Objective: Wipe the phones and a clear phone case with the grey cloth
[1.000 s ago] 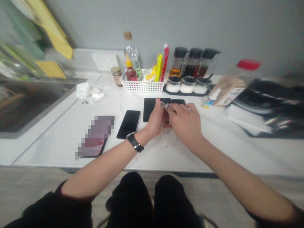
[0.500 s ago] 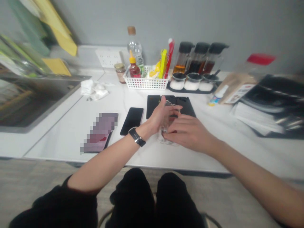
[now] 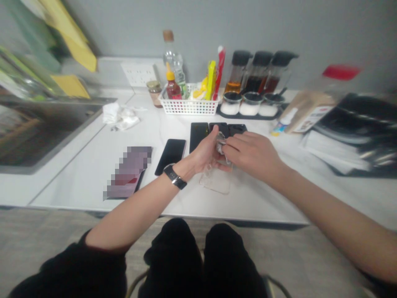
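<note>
My left hand, with a dark watch on its wrist, holds a clear phone case above the counter. The case's lower end sticks out below the fingers. Against its upper part, my right hand pinches a crumpled whitish wipe or tissue; blur hides its exact kind. Behind the hands lie several dark phones or phone cases side by side, partly covered by the fingers. A black phone rests left of my left hand. Farther left lies another phone-like device, its face pixelated.
At the back stand a white basket with bottles and packets, seasoning jars and dark-capped bottles. Crumpled tissues lie near the sink. A red-lidded container and black bag-like items are at right.
My right hand has moved up along the clear case, with the crumpled wipe now at its upper part. More of the case's lower end shows. The view has shifted slightly.
</note>
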`<act>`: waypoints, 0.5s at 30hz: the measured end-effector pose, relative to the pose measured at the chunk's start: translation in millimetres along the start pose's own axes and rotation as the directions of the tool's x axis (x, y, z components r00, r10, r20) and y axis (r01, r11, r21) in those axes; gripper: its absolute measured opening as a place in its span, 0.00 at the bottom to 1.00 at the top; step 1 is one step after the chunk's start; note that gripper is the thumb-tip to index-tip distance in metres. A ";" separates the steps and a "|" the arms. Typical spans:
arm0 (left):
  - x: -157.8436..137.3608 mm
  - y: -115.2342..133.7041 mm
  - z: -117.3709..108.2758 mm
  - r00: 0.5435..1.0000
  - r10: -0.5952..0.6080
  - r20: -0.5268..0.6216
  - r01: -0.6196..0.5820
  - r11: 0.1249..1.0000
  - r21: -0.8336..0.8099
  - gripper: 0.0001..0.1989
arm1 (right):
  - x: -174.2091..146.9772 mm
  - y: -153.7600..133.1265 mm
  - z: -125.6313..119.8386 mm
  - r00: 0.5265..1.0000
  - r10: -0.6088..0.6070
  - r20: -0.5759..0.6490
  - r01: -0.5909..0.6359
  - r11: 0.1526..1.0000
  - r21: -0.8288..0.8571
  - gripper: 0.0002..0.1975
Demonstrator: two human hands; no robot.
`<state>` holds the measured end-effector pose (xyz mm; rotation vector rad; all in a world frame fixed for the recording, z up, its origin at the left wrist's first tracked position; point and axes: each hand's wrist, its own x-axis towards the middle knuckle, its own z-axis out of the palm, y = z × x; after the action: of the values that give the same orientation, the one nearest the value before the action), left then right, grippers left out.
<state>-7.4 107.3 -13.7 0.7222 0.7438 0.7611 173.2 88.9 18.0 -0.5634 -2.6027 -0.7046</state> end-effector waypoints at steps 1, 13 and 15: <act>-0.3 0.8 -1.1 1.000 0.025 -0.007 -0.025 1.000 0.010 0.39 | -0.2 -7.4 1.2 1.000 0.014 -0.020 -0.013 0.997 0.073 0.13; -6.4 5.0 2.0 0.999 0.023 0.039 -0.027 0.994 0.106 0.42 | -1.1 -9.5 2.5 0.994 0.074 -0.082 -0.065 0.991 0.116 0.13; -6.8 4.8 2.4 0.998 0.051 0.035 -0.055 0.991 0.124 0.42 | -2.7 -18.8 1.7 0.988 -0.060 -0.143 0.091 0.970 0.225 0.13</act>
<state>-10.6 103.7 -6.5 0.8680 0.7503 0.7545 166.2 74.2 8.1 -0.3348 -2.5421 -0.4366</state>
